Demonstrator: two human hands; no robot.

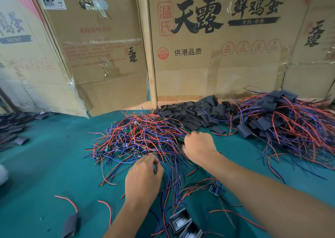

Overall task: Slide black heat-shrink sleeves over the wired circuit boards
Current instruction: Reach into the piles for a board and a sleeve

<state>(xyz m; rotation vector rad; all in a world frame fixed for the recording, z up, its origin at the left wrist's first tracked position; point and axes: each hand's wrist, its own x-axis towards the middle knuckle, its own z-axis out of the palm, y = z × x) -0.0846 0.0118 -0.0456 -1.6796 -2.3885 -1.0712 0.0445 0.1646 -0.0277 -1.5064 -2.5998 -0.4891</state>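
A tangled heap of small green circuit boards with red and blue wires lies in the middle of the green table. My left hand is at its near edge with fingers curled into the wires. My right hand grips wires at the heap's right side, beside a green board. Loose black heat-shrink sleeves are piled behind. A heap of sleeved boards lies at the right. One wired board sits apart near my right forearm.
Cardboard boxes wall the back of the green table. More black sleeves lie at the far left. A single sleeve and stray red wires rest at the near left. Sleeved boards sit at the bottom edge.
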